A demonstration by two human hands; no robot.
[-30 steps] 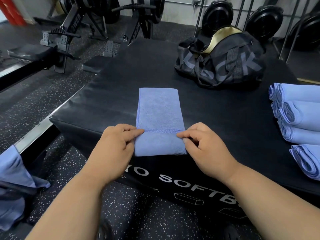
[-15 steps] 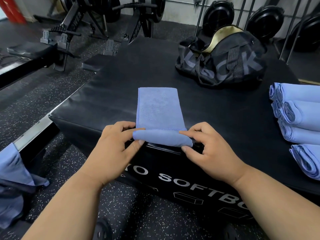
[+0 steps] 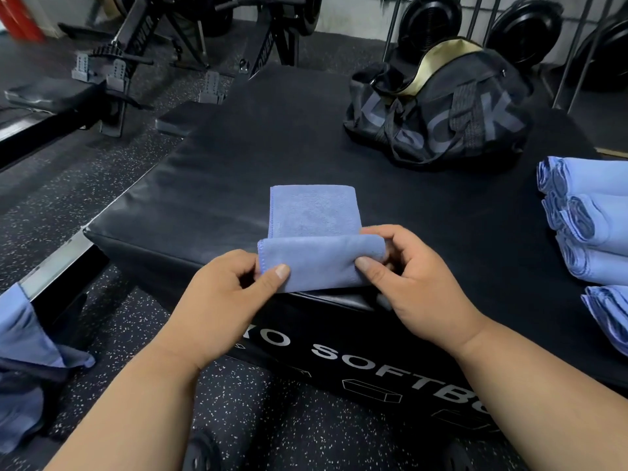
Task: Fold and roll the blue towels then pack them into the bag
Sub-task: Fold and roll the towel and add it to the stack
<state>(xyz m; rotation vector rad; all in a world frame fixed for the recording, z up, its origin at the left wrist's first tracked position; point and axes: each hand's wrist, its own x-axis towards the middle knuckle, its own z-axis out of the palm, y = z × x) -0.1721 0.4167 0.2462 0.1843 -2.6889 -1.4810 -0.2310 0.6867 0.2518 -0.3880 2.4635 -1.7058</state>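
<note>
A folded blue towel (image 3: 314, 212) lies lengthwise on the black soft box (image 3: 217, 192), its near end curled up into a roll at the box's front edge. My left hand (image 3: 227, 300) pinches the roll's left end, thumb on top. At the right end my right hand (image 3: 411, 277) grips it, fingers curled behind and thumb in front. The black duffel bag (image 3: 441, 107) stands open at the back of the box, its yellow lining showing.
Several rolled blue towels (image 3: 591, 229) are stacked at the right edge of the box. More blue cloth (image 3: 23, 348) hangs at the lower left. Rowing machines (image 3: 136, 45) and weight plates (image 3: 428, 22) stand on the speckled floor behind.
The towel's near end went from lying flat under my fingers to being rolled up and away from me. Both hands shifted forward with it, and the flat part grew shorter.
</note>
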